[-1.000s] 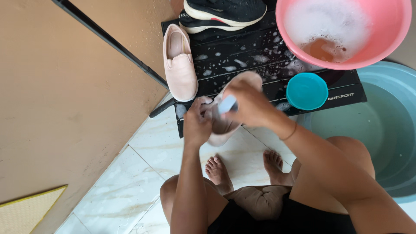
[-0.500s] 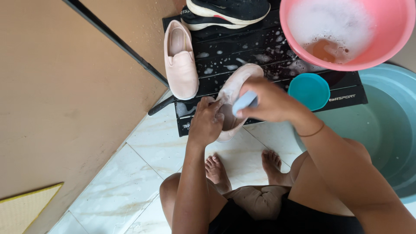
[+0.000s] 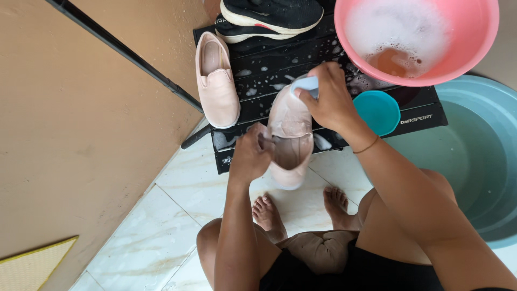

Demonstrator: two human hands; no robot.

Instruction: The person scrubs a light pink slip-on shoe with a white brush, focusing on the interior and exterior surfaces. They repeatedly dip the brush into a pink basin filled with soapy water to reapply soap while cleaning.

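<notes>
— What are your hands on?
— Your left hand [image 3: 250, 156] grips the heel of a pink shoe [image 3: 291, 137] over the black mat's [image 3: 269, 70] front edge. Your right hand [image 3: 328, 99] is closed on a pale blue brush [image 3: 306, 84] at its toe.
— Around it?
— Its pair [image 3: 216, 78] lies near the mat's left edge; a pink basin [image 3: 474, 48] sits at the far right corner.

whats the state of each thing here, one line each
left hand: gripping the held pink shoe at its heel opening
right hand: closed on a pale blue brush at the shoe's toe
held pink shoe: lifted, wet
other pink shoe: lying flat on the black mat
black sneaker: resting on the mat
pink basin: holds foamy water
teal cup: upright on the mat
blue tub: holds water
</notes>
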